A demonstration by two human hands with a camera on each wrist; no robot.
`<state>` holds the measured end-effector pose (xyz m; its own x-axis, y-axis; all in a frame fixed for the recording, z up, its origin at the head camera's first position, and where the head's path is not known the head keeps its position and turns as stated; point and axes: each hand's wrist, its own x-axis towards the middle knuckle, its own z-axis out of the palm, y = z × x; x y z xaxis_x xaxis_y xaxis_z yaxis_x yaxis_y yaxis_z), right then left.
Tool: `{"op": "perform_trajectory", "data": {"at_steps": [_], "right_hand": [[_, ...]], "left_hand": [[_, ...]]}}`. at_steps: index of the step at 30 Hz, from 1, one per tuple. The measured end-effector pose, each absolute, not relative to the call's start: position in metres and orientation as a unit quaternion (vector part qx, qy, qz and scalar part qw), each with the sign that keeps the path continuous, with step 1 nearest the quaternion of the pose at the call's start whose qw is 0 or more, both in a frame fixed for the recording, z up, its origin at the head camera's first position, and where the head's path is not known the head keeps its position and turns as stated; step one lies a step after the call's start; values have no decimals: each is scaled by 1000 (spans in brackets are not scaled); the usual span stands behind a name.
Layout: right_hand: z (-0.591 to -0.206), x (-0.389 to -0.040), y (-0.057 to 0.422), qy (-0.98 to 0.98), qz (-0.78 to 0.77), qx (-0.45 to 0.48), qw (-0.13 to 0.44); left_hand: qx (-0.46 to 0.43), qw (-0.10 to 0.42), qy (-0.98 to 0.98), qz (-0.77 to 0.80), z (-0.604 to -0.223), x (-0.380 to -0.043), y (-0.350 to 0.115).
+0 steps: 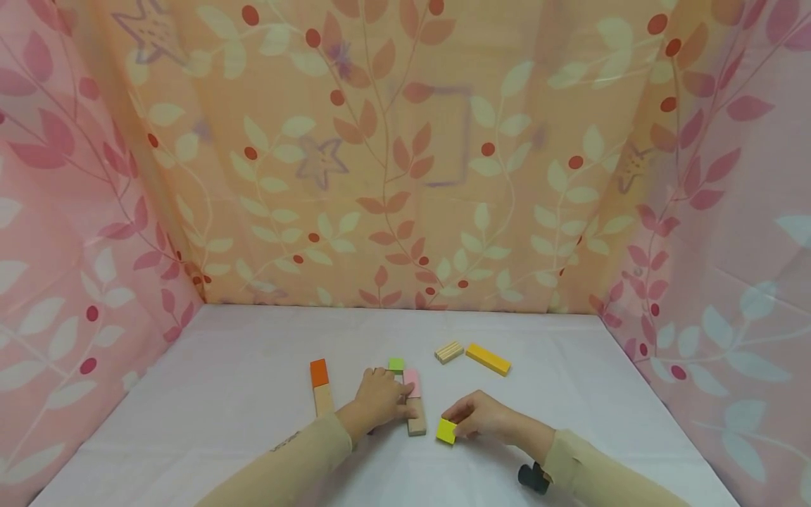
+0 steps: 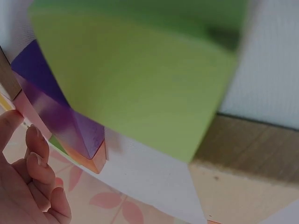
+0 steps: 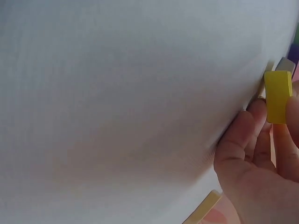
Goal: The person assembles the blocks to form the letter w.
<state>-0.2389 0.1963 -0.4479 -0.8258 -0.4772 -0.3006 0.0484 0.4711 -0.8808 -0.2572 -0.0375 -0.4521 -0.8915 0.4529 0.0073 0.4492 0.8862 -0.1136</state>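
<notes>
My right hand [image 1: 484, 415] pinches a small bright yellow block [image 1: 446, 431], which also shows between thumb and fingers in the right wrist view. Left of it, my left hand [image 1: 379, 396] reaches over a line made of a pink block [image 1: 412, 382] and a plain wooden block [image 1: 415, 417], set end to end. Its index finger touches the pink block, while its thumb lies by the wooden one. A green block [image 1: 395, 364] stands just beyond its fingers. In the left wrist view, a purple block [image 2: 60, 107] lies beside the pink one, and a large green block fills the foreground.
Farther left, an orange block [image 1: 319, 373] meets a plain wooden block [image 1: 323, 399], partly behind the left arm. At the back right lie a grooved wooden piece [image 1: 448, 352] and a long yellow-orange block [image 1: 488, 359]. A black object [image 1: 533, 478] sits beside the right sleeve. Patterned cloth surrounds the white table.
</notes>
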Motion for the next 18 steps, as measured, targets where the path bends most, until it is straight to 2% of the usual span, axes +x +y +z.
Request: {"op": "perform_trajectory", "data": {"at_steps": [18], "right_hand": [[-452, -236, 182, 855, -435, -144, 243]], "left_hand": [[-234, 24, -970, 63, -449, -255, -37]]}}
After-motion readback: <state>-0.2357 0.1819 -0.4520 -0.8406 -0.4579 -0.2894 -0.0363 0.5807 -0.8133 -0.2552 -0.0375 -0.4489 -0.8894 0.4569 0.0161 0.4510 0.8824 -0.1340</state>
